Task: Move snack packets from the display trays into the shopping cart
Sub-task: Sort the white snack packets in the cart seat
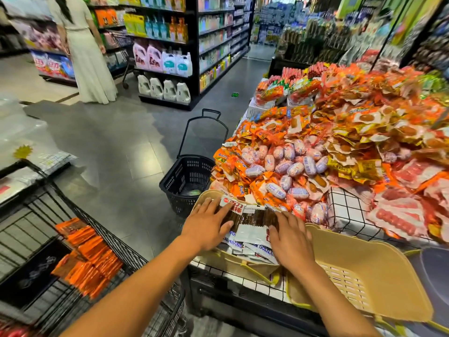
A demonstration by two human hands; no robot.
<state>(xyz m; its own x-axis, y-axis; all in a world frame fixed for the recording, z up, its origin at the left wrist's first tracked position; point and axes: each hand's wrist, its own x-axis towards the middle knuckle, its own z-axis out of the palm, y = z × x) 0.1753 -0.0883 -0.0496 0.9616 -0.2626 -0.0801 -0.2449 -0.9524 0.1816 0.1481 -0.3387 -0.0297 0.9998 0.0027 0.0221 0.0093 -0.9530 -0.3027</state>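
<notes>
A stack of white and brown snack packets (250, 226) lies in a beige display tray (233, 263) at the near edge of the stand. My left hand (209, 224) presses flat on the stack's left end, fingers spread. My right hand (290, 242) lies on the stack's right end, its fingers reaching over the packets. Whether either hand grips the packets is not plain. The black wire shopping cart (80, 215) stands at the lower left and holds several orange packets (87, 256).
An empty beige tray (371, 276) sits right of my hands. A large heap of orange and white snack packets (315, 152) fills the stand behind. A black rolling basket (188, 178) stands on the floor ahead. A person in a pale dress (90, 57) stands by the shelves.
</notes>
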